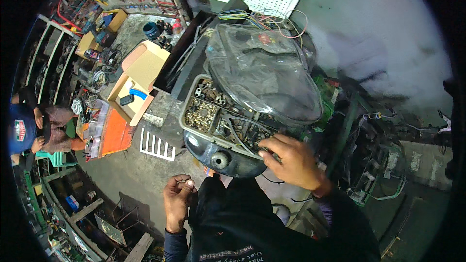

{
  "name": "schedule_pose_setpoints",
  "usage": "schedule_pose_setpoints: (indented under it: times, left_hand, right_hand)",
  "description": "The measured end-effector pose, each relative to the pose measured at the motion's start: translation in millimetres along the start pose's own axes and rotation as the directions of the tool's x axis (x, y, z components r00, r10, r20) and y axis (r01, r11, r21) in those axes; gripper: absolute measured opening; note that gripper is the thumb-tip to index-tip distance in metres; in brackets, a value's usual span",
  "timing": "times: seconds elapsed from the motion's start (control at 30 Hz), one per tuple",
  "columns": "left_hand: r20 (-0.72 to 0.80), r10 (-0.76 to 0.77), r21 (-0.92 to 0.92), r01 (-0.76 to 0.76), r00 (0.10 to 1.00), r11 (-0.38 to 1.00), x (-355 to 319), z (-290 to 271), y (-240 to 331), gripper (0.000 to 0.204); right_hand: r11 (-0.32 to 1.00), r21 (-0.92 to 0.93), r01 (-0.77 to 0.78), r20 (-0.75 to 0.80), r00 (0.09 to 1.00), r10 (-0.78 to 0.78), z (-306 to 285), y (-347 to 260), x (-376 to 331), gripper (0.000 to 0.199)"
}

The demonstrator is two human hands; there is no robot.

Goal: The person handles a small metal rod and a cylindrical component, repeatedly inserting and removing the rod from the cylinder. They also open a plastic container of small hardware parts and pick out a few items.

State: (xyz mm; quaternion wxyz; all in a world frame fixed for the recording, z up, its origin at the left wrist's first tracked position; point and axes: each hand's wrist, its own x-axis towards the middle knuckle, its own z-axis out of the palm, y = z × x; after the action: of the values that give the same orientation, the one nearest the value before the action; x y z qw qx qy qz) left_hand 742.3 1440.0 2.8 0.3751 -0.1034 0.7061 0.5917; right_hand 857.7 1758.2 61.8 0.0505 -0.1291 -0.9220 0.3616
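A grey divided tray [182,118] of small hardware rests on a dark, glossy rounded case [199,151]. Brass-coloured small parts [200,114] fill one compartment, while darker mixed fasteners [213,92] lie in others. A curved grey strip [236,133] lies across the front right compartment. My right hand [296,161] reaches over the tray's right front corner, its thumb and forefinger slightly apart with nothing visible between them. Lower left, beside my dark clothing, my left hand [178,196] is closed, thumb pressed against the curled fingers; whatever they hold is too small to make out.
A clear plastic cover [264,75] leans behind the tray, with thin coloured wires [252,18] above it. Left stand an open cardboard box [148,65] and an orange panel [116,133]. Another person [24,128] sits far left. Metal frames [383,184] crowd the right.
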Motion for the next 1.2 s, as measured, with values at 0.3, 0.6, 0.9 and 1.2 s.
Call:
schedule_pose_setpoints:
  times: [0.3,0.6,0.9,1.2]
  left_hand:
    - [0.016,0.037,0.003,-0.037,0.999,0.999,3.6,-3.2,-12.3,0.015]
    - [-0.028,0.008,-0.072,-0.010,1.000,0.997,1.1,-19.1,-21.2,0.014]
    - [-0.048,-0.014,-0.089,0.010,0.999,0.996,-3.2,-31.6,-20.3,0.012]
    - [-0.055,0.012,-0.094,-0.017,0.998,0.995,-3.2,-32.9,-20.9,0.013]
  right_hand:
    - [0.999,0.001,-0.051,-0.148,0.988,0.051,61.1,7.0,15.5,0.022]
    - [0.859,0.456,-0.233,-0.267,0.885,0.382,35.4,5.8,26.1,0.014]
    - [0.744,0.668,-0.029,-0.425,0.805,0.413,36.1,-2.6,26.6,0.011]
    - [0.984,0.168,-0.053,-0.475,0.871,0.128,64.6,23.9,25.4,0.014]
